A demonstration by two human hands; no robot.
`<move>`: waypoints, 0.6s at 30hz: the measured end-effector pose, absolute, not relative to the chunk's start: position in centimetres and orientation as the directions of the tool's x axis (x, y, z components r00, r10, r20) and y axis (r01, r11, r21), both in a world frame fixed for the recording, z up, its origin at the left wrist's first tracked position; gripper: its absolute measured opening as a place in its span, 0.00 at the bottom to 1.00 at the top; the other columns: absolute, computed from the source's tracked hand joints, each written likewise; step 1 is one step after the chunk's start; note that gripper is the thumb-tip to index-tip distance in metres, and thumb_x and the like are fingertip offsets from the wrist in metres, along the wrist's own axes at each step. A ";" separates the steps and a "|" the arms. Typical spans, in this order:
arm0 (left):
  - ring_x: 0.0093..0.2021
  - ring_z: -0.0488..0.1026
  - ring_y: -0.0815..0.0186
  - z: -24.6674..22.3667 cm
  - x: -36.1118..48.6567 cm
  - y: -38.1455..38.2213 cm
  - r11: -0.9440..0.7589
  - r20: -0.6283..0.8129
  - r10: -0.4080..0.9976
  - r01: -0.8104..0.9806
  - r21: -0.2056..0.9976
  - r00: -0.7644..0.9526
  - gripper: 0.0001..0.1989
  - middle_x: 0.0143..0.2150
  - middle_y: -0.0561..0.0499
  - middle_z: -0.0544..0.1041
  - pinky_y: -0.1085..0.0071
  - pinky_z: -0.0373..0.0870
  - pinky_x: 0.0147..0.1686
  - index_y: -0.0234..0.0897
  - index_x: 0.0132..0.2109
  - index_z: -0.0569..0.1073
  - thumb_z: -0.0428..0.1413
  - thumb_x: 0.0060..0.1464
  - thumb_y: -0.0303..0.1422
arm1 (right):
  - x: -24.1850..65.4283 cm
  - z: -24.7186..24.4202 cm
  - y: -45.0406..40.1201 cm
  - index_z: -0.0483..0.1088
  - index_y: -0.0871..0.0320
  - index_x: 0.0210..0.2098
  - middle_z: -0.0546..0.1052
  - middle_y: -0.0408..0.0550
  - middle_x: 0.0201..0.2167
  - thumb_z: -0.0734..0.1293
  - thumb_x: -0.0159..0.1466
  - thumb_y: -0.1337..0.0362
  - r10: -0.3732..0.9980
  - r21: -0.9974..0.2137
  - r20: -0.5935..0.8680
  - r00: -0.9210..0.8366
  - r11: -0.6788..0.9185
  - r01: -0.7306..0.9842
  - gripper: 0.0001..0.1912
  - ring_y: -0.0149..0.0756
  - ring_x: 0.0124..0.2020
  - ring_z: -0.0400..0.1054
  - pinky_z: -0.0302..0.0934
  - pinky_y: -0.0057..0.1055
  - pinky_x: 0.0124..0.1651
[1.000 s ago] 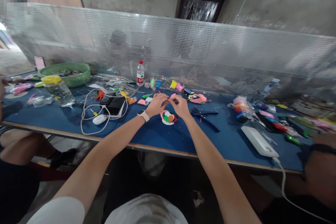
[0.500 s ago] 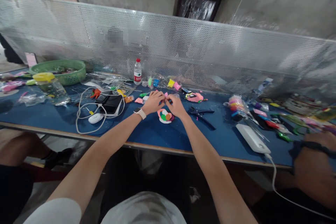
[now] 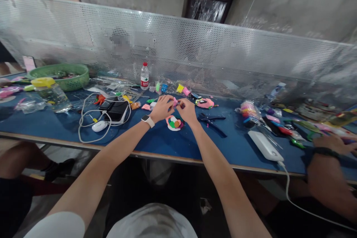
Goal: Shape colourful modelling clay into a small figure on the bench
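Observation:
Pink clay (image 3: 175, 102) shows between the fingertips of my two hands, above the blue table (image 3: 161, 143). My left hand (image 3: 163, 108), with a watch at the wrist, pinches it from the left. From the right, my right hand (image 3: 186, 110) has its fingers closed on the same small piece. Just below my hands lies a round clay piece (image 3: 174, 123) with white, green and orange parts. A pink clay figure (image 3: 205, 103) with a yellow and black end rests right of my right hand.
Black pliers (image 3: 212, 122) lie to the right, then a white power bank (image 3: 264, 145). A person's hand (image 3: 333, 145) is at the far right. On the left are a cabled black device (image 3: 118, 111), a yellow-lidded jar (image 3: 51, 95) and a green basket (image 3: 75, 79). A bottle (image 3: 144, 76) stands behind.
The view has shifted slightly. More of the pink clay shows between my fingers. The person's hand at the far right has moved a little over the table.

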State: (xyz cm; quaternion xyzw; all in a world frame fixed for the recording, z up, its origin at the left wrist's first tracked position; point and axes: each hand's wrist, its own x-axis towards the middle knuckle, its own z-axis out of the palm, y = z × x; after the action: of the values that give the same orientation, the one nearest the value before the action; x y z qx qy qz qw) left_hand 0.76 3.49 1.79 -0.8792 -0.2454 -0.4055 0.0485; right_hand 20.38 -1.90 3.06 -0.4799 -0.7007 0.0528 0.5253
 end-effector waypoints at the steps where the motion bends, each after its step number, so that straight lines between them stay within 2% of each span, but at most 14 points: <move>1: 0.65 0.76 0.46 1.8 0.7 3.3 -0.882 0.739 0.378 0.460 0.104 0.558 0.08 0.62 0.38 0.81 0.44 0.72 0.68 0.42 0.49 0.81 0.58 0.70 0.28 | 20.4 3.0 -1.9 0.61 0.49 0.28 0.85 0.51 0.43 0.69 0.63 0.64 0.733 -0.611 0.680 0.034 0.540 0.579 0.13 0.44 0.43 0.77 0.70 0.42 0.51; 4: 0.71 0.74 0.43 1.9 0.4 3.1 -0.898 0.747 0.330 0.436 0.060 0.578 0.14 0.70 0.35 0.78 0.40 0.70 0.73 0.40 0.62 0.80 0.58 0.74 0.34 | 20.7 3.0 -1.7 0.62 0.49 0.29 0.83 0.47 0.36 0.68 0.64 0.60 0.742 -0.684 0.663 0.095 0.549 0.480 0.10 0.39 0.36 0.72 0.68 0.38 0.44; 6: 0.75 0.72 0.40 1.9 0.1 3.3 -0.893 0.750 0.318 0.449 0.032 0.580 0.22 0.74 0.31 0.75 0.38 0.69 0.75 0.36 0.69 0.77 0.59 0.74 0.37 | 21.0 3.1 -1.5 0.63 0.50 0.28 0.77 0.42 0.28 0.68 0.63 0.58 0.740 -0.705 0.662 0.118 0.562 0.432 0.11 0.37 0.31 0.67 0.64 0.36 0.40; 8: 0.77 0.71 0.39 1.9 -0.2 3.7 -0.877 0.746 0.335 0.481 0.023 0.575 0.27 0.77 0.28 0.73 0.37 0.68 0.76 0.33 0.74 0.73 0.59 0.75 0.38 | 21.3 3.3 -1.3 0.64 0.50 0.28 0.71 0.39 0.25 0.69 0.63 0.55 0.740 -0.723 0.661 0.124 0.584 0.369 0.12 0.35 0.29 0.64 0.61 0.35 0.37; 13: 0.74 0.75 0.41 2.0 -0.6 4.8 -0.854 0.699 0.384 0.519 0.021 0.604 0.28 0.72 0.29 0.78 0.39 0.68 0.76 0.34 0.78 0.71 0.56 0.79 0.41 | 21.6 3.5 -1.1 0.66 0.51 0.29 0.68 0.39 0.25 0.73 0.65 0.48 0.764 -0.759 0.635 0.113 0.591 0.274 0.18 0.33 0.28 0.63 0.62 0.34 0.35; 18: 0.72 0.76 0.42 1.8 -0.8 5.2 -0.847 0.706 0.403 0.529 0.049 0.582 0.27 0.68 0.31 0.79 0.44 0.71 0.73 0.35 0.76 0.74 0.57 0.80 0.42 | 21.7 3.2 -1.0 0.73 0.51 0.38 0.79 0.43 0.36 0.82 0.60 0.39 0.781 -0.788 0.613 0.117 0.596 0.154 0.26 0.37 0.32 0.74 0.77 0.39 0.40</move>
State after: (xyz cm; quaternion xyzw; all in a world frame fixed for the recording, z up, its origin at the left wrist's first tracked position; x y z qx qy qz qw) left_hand -0.83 5.20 1.84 -0.8854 -0.2632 -0.3740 0.0838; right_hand 21.65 -1.03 3.18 -0.3778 -0.6184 0.2433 0.6447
